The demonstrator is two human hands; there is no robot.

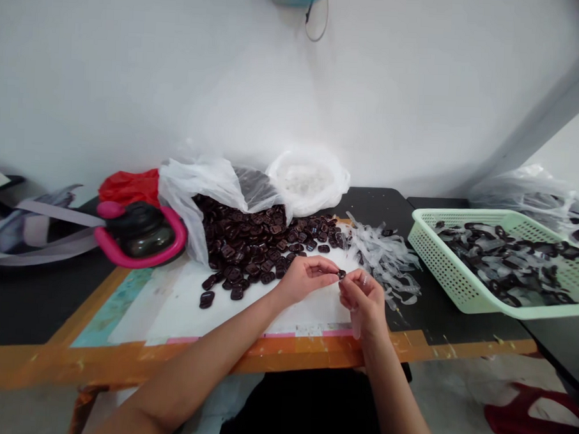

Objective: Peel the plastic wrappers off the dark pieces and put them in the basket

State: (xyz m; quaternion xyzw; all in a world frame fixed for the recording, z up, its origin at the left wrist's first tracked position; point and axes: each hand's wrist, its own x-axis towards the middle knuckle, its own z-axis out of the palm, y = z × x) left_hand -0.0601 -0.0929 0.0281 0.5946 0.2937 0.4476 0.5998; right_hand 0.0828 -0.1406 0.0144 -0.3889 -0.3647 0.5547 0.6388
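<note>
Both hands are up off the sheet, on one small job: a dark brown glossy piece (341, 274) sits at the fingertips, held clear of the surface. Left hand (306, 278) comes in from 9 o'clock, thumb and index pinching the piece. Right hand (365, 303) comes in from 5 o'clock, fingers curled and closing on the other side, though the exact contact is partly hidden

Good grip for a part this small - tips only, palms turned in, hands close together, so the piece stays in view and nothing crowds it

White sheet (194, 315) lies under the hands, with the orange table edge (283, 356) at 6 o'clock. Heap of similar pieces (249, 253) at 11 o'clock, spilling from a white plastic bag (189, 193). Tangle of translucent strips (383, 259) at 1 o'clock. Light green plastic basket (441, 262) at 3 o'clock holds dark pieces mixed with more strips. Red plastic bag (130, 187) and a pink-handled dark object (144, 255) farther out at 10 o'clock
</note>
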